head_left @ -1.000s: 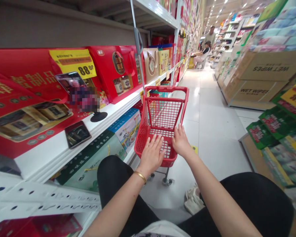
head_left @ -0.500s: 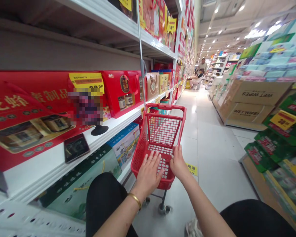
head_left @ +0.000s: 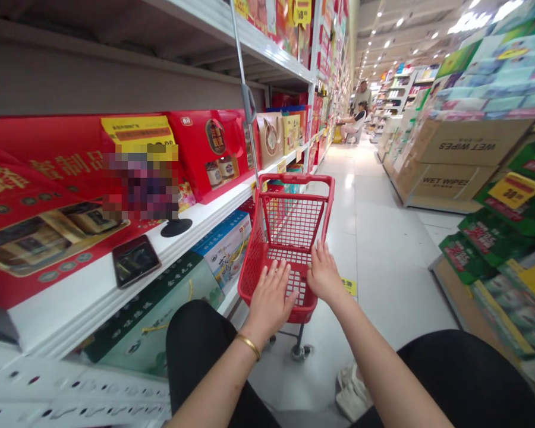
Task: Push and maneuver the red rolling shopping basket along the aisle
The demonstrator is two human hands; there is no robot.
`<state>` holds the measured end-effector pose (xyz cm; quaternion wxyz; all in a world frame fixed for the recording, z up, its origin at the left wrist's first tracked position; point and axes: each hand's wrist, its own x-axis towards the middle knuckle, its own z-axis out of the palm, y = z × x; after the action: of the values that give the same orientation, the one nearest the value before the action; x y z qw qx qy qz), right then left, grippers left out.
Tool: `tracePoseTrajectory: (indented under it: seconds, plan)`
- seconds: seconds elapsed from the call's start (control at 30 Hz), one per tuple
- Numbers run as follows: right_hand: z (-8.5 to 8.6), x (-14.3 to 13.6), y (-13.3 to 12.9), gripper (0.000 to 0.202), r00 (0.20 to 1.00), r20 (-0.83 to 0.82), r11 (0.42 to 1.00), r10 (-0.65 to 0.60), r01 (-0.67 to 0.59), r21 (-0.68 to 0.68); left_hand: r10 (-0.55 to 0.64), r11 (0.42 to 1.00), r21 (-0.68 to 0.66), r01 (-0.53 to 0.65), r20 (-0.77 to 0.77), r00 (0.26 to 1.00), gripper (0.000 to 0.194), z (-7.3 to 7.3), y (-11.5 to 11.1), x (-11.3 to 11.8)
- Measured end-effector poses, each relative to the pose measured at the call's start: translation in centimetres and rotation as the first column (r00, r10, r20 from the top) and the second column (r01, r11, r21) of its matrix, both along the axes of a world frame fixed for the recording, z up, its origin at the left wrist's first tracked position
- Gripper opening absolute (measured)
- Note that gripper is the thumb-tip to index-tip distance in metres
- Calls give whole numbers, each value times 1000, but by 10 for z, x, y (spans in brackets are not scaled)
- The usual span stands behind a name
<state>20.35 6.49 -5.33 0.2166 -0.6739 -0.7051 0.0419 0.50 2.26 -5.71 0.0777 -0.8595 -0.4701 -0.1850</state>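
A small red shopping cart (head_left: 296, 220) with a mesh basket stands on the aisle floor in front of my knees. My left hand (head_left: 271, 297) is over the basket's near side, palm down, fingers spread and holding nothing. Close to the basket's right near edge is my right hand (head_left: 325, 276), its fingers stretched out and nothing in it. Whether either hand touches the rim is hard to tell. The basket's visible bottom holds no goods.
On the left, a white shelf (head_left: 205, 217) holds red gift boxes (head_left: 209, 154), a phone (head_left: 136, 261) and a black round stand (head_left: 176, 227). Stacked cartons (head_left: 455, 160) and green packs (head_left: 490, 244) line the right side. Two people (head_left: 359, 113) are far down the aisle.
The view has shifted slightly, so the cart and shelves appear a little higher. My right hand's fingers look more spread. Both hands remain by the basket.
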Motion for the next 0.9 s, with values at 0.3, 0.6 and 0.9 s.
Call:
tracePoseTrajectory:
  seconds: [0.3, 0.6, 0.9]
  plan:
    - [-4, -14, -34, 64, 996, 84, 999, 40, -41, 18, 6, 1000, -4, -6, 0, 1000, 68, 1, -9, -7]
    - [-10, 0, -4, 55, 980, -177, 995, 94, -84, 62, 13, 1000, -27, -12, 18, 1000, 69, 3, -5, -2]
    - [-16, -5, -4, 62, 938, -327, 989, 114, -76, 125, 17, 999, -39, -16, 25, 1000, 70, 3, -6, -3]
